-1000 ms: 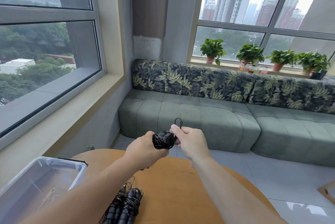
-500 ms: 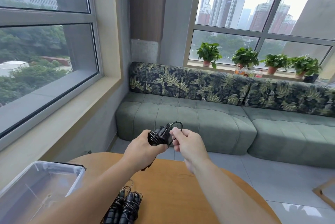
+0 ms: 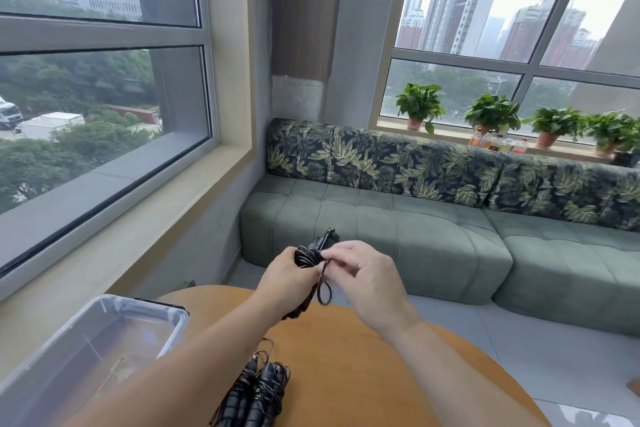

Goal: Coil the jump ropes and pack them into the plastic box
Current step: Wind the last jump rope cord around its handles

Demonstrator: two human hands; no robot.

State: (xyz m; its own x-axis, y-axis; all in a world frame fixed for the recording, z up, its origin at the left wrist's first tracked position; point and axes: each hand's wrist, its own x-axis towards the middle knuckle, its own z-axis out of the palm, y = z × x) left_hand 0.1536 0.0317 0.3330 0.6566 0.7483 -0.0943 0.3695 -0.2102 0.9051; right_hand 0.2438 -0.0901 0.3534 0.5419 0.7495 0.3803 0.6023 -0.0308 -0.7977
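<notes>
My left hand (image 3: 285, 279) grips a black jump rope (image 3: 309, 254), its thin cord wound around the handles, held up above the far edge of the round wooden table (image 3: 346, 357). My right hand (image 3: 363, 276) pinches the cord's loose end, and a small loop (image 3: 325, 291) hangs down from its fingers. A second coiled black jump rope (image 3: 258, 392) lies on the table near me, partly behind my left forearm. The clear plastic box (image 3: 90, 347) stands open at the table's left edge.
A green sofa (image 3: 398, 229) with leaf-print back cushions runs along the far wall beyond the table. Potted plants (image 3: 420, 106) and bottles stand on the window sill. Grey tiled floor lies between table and sofa.
The cord loop, which stood up above the handles, now hangs down below my right hand. Both hands have stayed close together above the table's far edge.
</notes>
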